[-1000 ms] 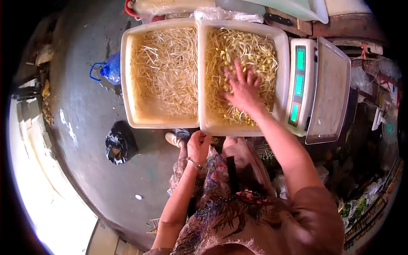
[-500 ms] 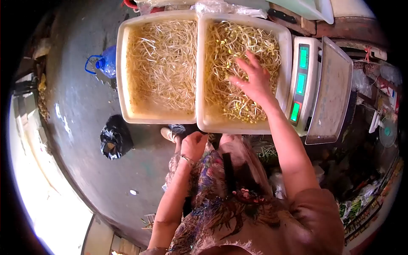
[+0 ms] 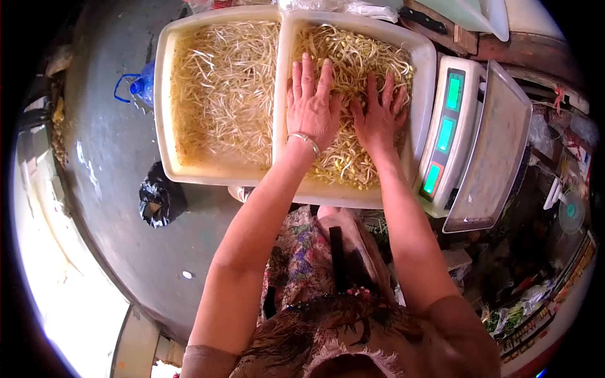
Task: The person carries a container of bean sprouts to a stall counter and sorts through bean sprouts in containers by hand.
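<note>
Yellow-headed soybean sprouts (image 3: 350, 165) lie in water in the right-hand white tub (image 3: 423, 82). My left hand (image 3: 312, 113), with a bracelet at the wrist, is spread flat over the left side of these sprouts. My right hand (image 3: 379, 120) rests among them on the right, fingers apart and fingertips partly sunk in. Neither hand is closed round anything. Beside it stands a second white tub (image 3: 165, 113) of thin, pale bean sprouts (image 3: 230, 94) in water, which no hand touches.
A scale (image 3: 444, 135) with lit green displays and a metal pan (image 3: 488, 151) stands close on the right. Behind the tubs lies a black-handled knife (image 3: 423, 20). On the floor at left are a blue bottle (image 3: 145, 85) and a black plastic bag (image 3: 161, 195).
My left hand has come up from my lap into the right-hand tub. My right hand has lowered from above the sprouts into them. The view has shifted slightly.
</note>
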### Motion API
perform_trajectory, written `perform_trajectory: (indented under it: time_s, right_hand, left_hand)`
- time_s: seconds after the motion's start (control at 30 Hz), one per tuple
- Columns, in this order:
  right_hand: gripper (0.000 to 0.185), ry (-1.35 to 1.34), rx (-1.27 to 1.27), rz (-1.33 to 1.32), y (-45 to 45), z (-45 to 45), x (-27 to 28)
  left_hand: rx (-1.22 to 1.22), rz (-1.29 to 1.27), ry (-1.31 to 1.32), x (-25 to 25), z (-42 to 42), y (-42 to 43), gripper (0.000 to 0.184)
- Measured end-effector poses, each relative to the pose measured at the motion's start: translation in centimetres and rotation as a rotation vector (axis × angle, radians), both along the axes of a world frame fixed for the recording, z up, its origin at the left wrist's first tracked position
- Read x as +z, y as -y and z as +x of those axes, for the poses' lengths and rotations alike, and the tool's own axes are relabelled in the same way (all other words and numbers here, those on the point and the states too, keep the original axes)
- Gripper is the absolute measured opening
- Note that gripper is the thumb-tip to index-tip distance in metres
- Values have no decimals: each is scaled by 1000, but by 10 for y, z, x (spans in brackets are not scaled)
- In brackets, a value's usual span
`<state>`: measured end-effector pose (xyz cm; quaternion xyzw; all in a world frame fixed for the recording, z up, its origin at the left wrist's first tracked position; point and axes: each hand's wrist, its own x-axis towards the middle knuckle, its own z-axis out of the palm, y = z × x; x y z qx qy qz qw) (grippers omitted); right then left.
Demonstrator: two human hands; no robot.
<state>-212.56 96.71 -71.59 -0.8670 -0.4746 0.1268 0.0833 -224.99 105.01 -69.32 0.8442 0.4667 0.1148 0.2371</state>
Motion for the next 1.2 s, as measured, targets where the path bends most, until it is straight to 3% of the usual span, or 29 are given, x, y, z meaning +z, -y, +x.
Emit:
perform_trajectory:
  time_s: [0.1, 0.13, 0.17, 0.2, 0.27, 0.4, 0.43, 0.5, 0.77, 0.83, 0.97, 1.1, 1.17, 1.2]
  right_hand:
    - [67, 6, -14, -68, -4, 6, -7]
    - [67, -20, -27, -38, -10, 10, -7]
    - [67, -48, -41, -10, -16, 13, -10]
    - [67, -21, -40, -22, -22, 16, -17]
    - [67, -8, -47, -15, -30, 19, -28]
    - [66, -78, -40, 55, -20, 16, -7]
    - [65, -143, -18, 61, -12, 12, 3]
    - [66, -44, 43, 24, 12, -1, 12]
    - [63, 42, 61, -5, 21, -4, -5]
    - [63, -46, 49, 48, 26, -7, -2]
    - [59, 15, 71, -42, 27, -6, -9]
    - [59, -9, 53, 41, 24, -3, -6]
    - [63, -86, 33, 276, 11, -5, 23]
    - [62, -64, 54, 267, -1, -6, 35]
  left_hand:
    - [11, -213, -1, -33, 11, -2, 64]
    - [20, -31, -35, -43, 15, -3, 64]
    - [18, -40, -43, -54, 18, -7, 64]
    - [21, -295, 13, -54, 19, -14, 63]
    - [-51, -386, 137, -71, 22, -27, 64]
    - [-38, -521, 184, -51, 13, -24, 64]
    - [-17, -220, 137, -43, 10, -9, 64]
    - [-38, -141, -68, -27, 3, 18, 63]
    - [-62, -203, -57, -30, 0, 24, 62]
    - [-103, -236, -12, -21, -8, 28, 61]
    - [-145, -194, -140, -32, -18, 50, 61]
    - [-122, -251, -66, -21, -16, 40, 60]
    - [-117, -293, 14, -14, -24, 41, 63]
    - [-58, -279, 41, -6, -28, 49, 66]
